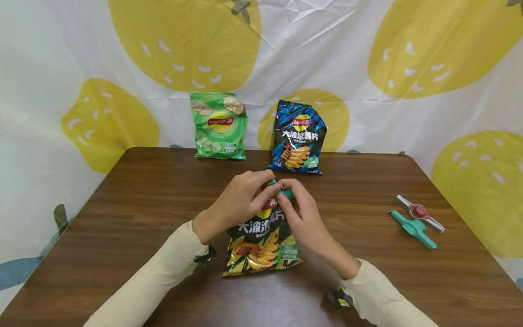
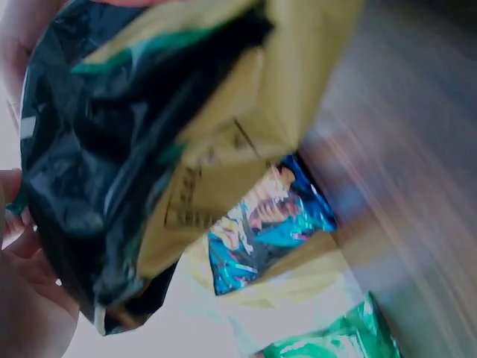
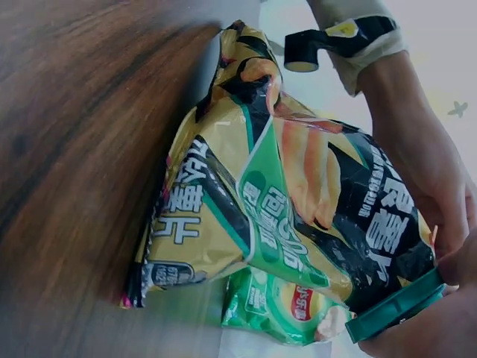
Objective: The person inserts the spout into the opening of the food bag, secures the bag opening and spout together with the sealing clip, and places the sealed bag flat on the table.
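A black-and-gold chip bag (image 1: 261, 250) stands slightly tilted on the table, its top edge between both hands. Across that top sits a green bag clip (image 3: 395, 306), partly covered by fingers. My left hand (image 1: 241, 200) pinches the bag's upper left corner, thumb and index finger beside the clip. The right hand (image 1: 304, 218) grips the clip's right end with thumb and fingers. In the left wrist view the bag's black and gold side fills much of the picture, blurred. Whether the clip is fastened is hidden by the fingers.
At the back of the table stand a green chip bag (image 1: 220, 136) and a blue-and-black chip bag (image 1: 298, 141). On the right lie a second green clip (image 1: 413, 228) and a white clip with a red middle (image 1: 420, 211). Behind the table (image 1: 143, 190) hangs a fruit-patterned cloth (image 1: 310, 54).
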### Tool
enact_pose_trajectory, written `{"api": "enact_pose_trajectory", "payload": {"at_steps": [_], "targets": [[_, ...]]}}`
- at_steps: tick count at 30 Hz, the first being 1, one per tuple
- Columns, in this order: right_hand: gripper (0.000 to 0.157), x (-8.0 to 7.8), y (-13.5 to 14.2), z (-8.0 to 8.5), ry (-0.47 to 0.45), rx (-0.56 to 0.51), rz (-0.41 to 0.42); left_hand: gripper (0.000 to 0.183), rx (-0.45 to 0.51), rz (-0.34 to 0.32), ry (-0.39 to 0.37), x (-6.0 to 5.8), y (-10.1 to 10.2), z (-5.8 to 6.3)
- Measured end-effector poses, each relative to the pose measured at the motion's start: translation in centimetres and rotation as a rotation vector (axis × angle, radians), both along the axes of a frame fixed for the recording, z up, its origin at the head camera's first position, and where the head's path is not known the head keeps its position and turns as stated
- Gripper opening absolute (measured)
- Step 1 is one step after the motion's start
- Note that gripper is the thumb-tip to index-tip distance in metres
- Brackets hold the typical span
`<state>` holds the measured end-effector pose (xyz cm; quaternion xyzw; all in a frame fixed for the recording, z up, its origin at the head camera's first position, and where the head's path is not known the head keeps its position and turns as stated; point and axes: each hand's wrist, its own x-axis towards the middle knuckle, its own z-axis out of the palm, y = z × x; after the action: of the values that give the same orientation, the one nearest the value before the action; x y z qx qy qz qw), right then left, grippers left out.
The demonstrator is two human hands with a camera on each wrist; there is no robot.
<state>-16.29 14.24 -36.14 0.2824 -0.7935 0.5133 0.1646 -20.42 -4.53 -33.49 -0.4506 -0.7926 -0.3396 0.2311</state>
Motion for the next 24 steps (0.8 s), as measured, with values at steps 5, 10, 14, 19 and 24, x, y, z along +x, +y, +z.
{"api": "enact_pose_trajectory", "payload": {"at_steps": [5,10,14,19,24], "targets": [[0.019,-0.4,0.4,0.4,-0.188,-0.031,-0.026,0.018,-0.131,0.099,0.042,-0.5,-0.3,0.1],[0.022,-0.9,0.9,0.8,-0.298,-0.009,0.006,0.041,-0.164,0.157,-0.124,-0.6,-1.7,0.6],[0.026,-1.0,1.3,0.9,-0.307,0.011,0.024,0.06,-0.142,0.242,-0.361,-0.1,-4.1,-0.1],[0.027,-1.3,1.2,0.4,-0.302,-0.068,0.028,0.067,-0.046,0.087,-0.783,0.8,-7.5,-3.4],[0.029,-1.3,1.5,-0.4,-0.316,-0.13,0.051,0.051,0.045,-0.162,-1.01,1.6,-8.2,-6.1]]}}
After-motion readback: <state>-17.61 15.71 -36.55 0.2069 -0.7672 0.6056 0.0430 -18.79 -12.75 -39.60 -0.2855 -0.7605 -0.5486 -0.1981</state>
